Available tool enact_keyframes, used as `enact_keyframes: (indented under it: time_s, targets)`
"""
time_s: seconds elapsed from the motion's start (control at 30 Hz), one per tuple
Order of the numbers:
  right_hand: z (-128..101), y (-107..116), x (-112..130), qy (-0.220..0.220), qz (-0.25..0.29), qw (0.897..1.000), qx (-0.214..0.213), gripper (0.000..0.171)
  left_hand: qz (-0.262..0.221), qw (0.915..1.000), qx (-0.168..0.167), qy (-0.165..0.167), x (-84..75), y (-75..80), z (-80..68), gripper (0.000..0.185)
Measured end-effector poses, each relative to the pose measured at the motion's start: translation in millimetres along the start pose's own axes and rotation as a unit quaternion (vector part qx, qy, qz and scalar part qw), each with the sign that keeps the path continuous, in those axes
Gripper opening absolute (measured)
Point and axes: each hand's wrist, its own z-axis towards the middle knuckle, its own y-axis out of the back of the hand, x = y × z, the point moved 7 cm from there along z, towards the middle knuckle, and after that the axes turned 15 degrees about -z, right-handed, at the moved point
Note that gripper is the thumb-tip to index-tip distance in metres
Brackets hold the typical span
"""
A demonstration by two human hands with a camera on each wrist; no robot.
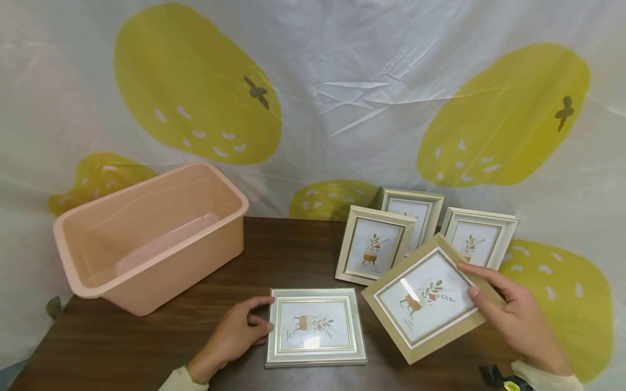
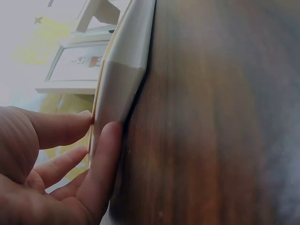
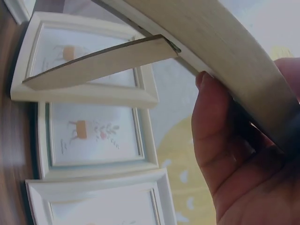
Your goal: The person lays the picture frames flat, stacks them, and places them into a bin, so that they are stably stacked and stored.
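Note:
My right hand (image 1: 520,312) holds a beige picture frame (image 1: 393,328) by its right side, tilted in the air, thumb on its face. Its stand flap (image 3: 108,63) sticks out behind, seen in the right wrist view. A silver picture frame (image 1: 317,355) lies flat on the table, its flower-pot print turned sideways. My left hand (image 1: 242,331) touches that frame's left edge with thumb and fingertips; in the left wrist view the fingers (image 2: 101,173) rest against its side.
Several frames stand at the back right: a beige one (image 1: 345,247), one partly hidden behind it (image 1: 437,214) and a silver one (image 1: 481,216). A pink plastic bin (image 1: 181,271) stands at the left of the dark wood table (image 1: 205,296). Behind hangs a fruit-patterned cloth (image 1: 342,136).

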Motion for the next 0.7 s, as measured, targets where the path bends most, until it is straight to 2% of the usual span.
enact_keyframes:
  time_s: [0.17, 0.33, 0.47, 0.7]
  targets:
    - [-2.5, -3.8, 7.3, -0.005, 0.02, 1.0, -0.007, 0.045, 0.029, 0.9992, -0.026, -0.011, -4.9, 1.4, -1.8, 0.049]
    - [-0.4, -12.2, 18.9, 0.017, 0.051, 0.999, -0.003, 0.046, 0.042, 0.9971, -0.053, -0.033, -16.5, -0.2, -4.1, 0.039]
    - [1.8, -21.9, 29.0, 0.039, 0.08, 0.996, 0.004, 0.047, 0.013, 0.9983, -0.034, -0.046, -29.8, -9.9, -6.6, 0.037]
    - [4.9, -36.6, 40.2, 0.051, 0.137, 0.989, 0.024, 0.044, -0.033, 0.9941, 0.037, -0.096, -57.1, -36.4, -7.2, 0.038]
